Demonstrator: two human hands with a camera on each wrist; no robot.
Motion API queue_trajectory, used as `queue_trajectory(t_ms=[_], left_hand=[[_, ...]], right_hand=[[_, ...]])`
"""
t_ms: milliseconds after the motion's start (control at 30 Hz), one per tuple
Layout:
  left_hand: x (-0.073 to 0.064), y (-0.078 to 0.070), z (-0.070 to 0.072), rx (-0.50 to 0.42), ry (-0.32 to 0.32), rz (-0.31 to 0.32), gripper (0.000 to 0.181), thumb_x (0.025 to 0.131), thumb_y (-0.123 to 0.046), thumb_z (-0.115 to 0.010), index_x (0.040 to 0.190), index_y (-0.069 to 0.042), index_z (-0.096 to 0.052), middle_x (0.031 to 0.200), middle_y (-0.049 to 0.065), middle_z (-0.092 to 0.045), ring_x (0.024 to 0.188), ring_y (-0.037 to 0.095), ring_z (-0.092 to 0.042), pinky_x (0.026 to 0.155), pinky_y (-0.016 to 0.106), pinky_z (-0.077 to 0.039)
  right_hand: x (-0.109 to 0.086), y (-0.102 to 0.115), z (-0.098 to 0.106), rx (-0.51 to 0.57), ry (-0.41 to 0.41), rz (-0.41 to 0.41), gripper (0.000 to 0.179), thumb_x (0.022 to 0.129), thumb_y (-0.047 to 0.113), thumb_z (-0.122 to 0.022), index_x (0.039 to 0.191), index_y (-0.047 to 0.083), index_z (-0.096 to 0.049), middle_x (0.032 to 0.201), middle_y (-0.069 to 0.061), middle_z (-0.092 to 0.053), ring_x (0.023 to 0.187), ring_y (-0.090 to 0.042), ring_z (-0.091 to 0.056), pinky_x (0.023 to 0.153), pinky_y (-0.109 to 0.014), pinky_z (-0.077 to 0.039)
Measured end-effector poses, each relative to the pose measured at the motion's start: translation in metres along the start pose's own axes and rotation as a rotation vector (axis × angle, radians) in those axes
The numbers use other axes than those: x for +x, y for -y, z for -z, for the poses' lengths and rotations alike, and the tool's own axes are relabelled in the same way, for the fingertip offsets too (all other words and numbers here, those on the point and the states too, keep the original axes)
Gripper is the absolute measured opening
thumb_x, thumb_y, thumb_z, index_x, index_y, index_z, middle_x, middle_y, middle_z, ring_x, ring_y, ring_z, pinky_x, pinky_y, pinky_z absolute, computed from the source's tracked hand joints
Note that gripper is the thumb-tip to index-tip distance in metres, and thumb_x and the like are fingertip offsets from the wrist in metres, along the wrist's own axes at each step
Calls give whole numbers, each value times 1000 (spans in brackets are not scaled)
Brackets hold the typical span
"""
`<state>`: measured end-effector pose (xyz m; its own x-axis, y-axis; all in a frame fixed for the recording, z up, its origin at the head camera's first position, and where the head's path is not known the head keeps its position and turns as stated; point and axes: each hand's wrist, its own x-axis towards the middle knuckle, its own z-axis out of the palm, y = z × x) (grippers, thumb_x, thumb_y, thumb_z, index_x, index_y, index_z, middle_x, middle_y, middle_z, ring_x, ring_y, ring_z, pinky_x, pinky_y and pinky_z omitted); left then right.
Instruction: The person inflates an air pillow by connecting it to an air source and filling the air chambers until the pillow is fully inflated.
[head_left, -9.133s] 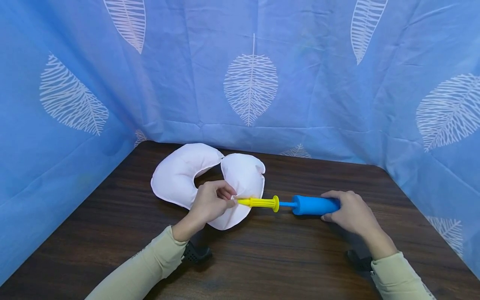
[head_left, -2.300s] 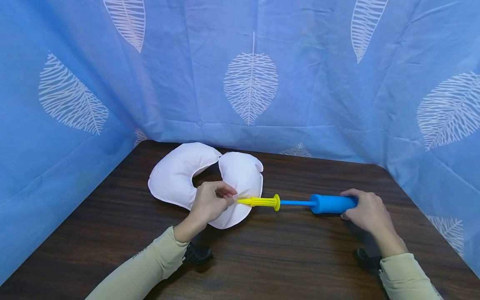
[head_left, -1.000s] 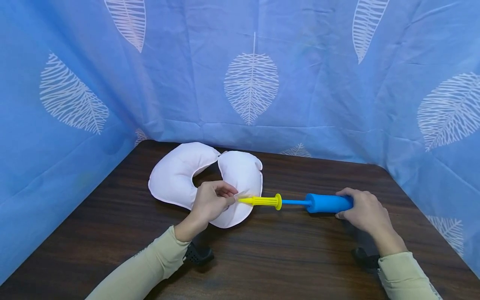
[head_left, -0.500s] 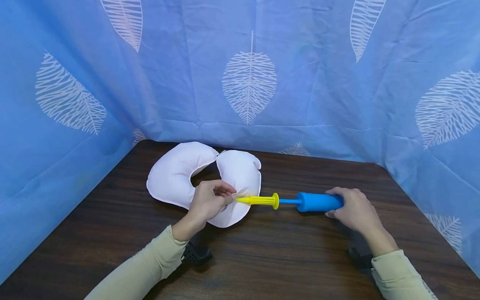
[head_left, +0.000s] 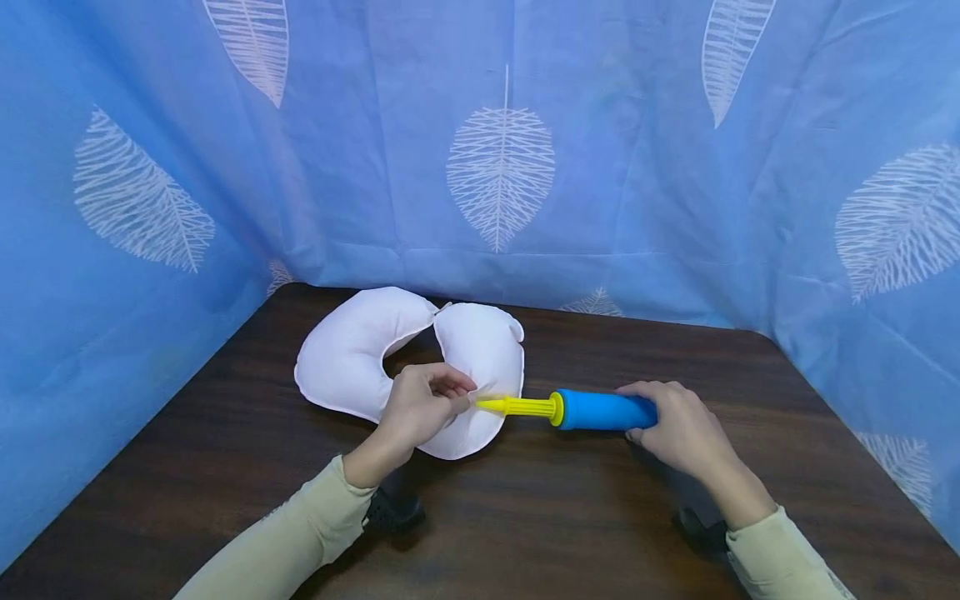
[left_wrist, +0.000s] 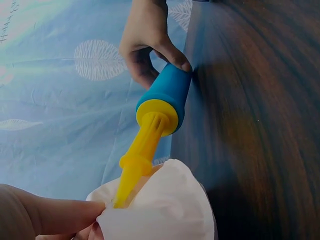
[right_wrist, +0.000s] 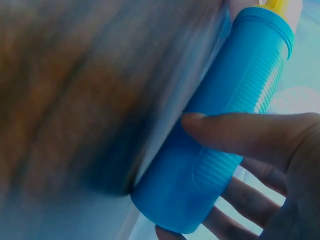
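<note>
A pale pink U-shaped inflatable neck pillow (head_left: 345, 358) lies puffed up on the table. My left hand (head_left: 420, 404) pinches the pillow's valve, where the tip of the yellow nozzle (left_wrist: 142, 145) of a hand pump enters. The fingers partly hide the valve itself. My right hand (head_left: 686, 429) grips the far end of the pump's blue barrel (head_left: 603, 411), thumb on one side and fingers round the other, as the right wrist view shows. The barrel is pushed right up against the yellow flange, with no blue rod showing between them.
The dark wood table (head_left: 525, 525) carries the pillow and pump. A blue curtain (head_left: 637, 167) with white leaf prints closes off the back and both sides. Each wrist wears a black camera mount (head_left: 396, 508).
The right hand has slid the blue barrel left along its rod until it meets the yellow flange; earlier it was drawn out to the right. The left hand stays at the valve.
</note>
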<state>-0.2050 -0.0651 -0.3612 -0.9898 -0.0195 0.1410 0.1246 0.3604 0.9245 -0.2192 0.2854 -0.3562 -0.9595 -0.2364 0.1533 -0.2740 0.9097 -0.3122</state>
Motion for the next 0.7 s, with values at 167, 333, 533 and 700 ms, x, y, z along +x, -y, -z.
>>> queue_trajectory(t_ms=[167,333,533,700], left_hand=[[-1,0,-2,-4,-7,9,7,90,-1,-82,93,-7,-82,85,8,-73,77,20,-60,61,28,-52],[0,0,-3,-20,-17,18,7,89,0,-81,93,-7,-82,84,9,-72,76,20,-60,61,28,-51],[0,0,-3,-17,-19,35,7,90,-1,-81,93,-7,-83,85,9,-73,77,20,-60,61,28,-52],[-1,0,-4,-12,-17,44,7,90,-1,-81,94,-7,-83,87,9,-73,79,21,-60,62,28,-53]], right_hand=[[-2,-14,8,-46,7,-44,51,85,12,-87,134,11,-73,136,-34,-65,120,-55,-61,84,-71,-55],[-1,-41,20,-83,2,-128,52,84,9,-81,135,8,-70,137,-39,-61,115,-58,-60,78,-72,-53],[-6,-72,29,-87,-7,-192,52,85,6,-75,136,2,-66,136,-43,-58,108,-55,-57,76,-69,-51],[-8,-81,31,-84,-23,-203,50,86,5,-71,135,0,-65,134,-44,-57,103,-53,-56,76,-68,-50]])
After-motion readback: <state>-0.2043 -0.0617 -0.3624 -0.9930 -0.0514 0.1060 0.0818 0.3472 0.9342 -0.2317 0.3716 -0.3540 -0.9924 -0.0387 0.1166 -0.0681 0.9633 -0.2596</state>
